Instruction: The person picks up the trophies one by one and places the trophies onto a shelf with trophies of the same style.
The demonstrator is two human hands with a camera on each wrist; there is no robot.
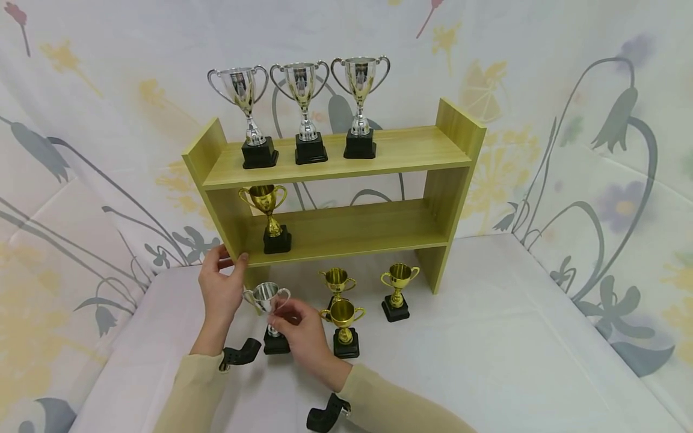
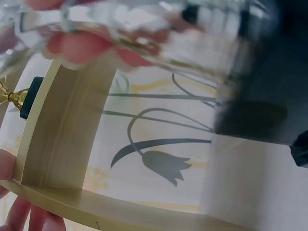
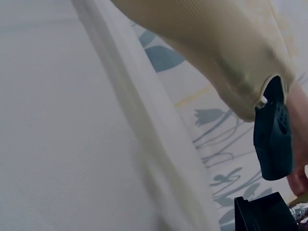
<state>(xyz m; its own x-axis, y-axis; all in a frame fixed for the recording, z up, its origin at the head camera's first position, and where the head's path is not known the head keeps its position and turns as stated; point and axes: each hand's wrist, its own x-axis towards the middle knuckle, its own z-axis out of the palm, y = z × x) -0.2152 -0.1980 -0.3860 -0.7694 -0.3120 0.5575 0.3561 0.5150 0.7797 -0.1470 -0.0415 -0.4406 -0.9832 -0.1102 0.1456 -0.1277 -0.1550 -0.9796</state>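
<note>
At the lower left corner of a wooden two-tier shelf point(image 1: 352, 231), my left hand point(image 1: 221, 288) grips the side panel, thumb in front and fingers behind. Some of those fingers point(image 2: 38, 219) show around the wooden edge in the left wrist view. My right hand point(image 1: 303, 337) pinches a silver trophy cup point(image 1: 265, 292) by its stem, beside the left forearm. The trophy stays upright on its black base point(image 1: 276, 344); whether that base touches the table I cannot tell. Blurred and close, the same silver trophy point(image 2: 192, 48) crosses the top of the left wrist view.
Three silver trophies point(image 1: 305, 111) line the top tier. A gold trophy point(image 1: 272, 225) occupies the lower tier's left end. On the white tablecloth point(image 1: 487, 337), three gold trophies point(image 1: 343, 316) stand below the shelf, right of my right hand. Floral cloth point(image 1: 574, 120) hangs behind.
</note>
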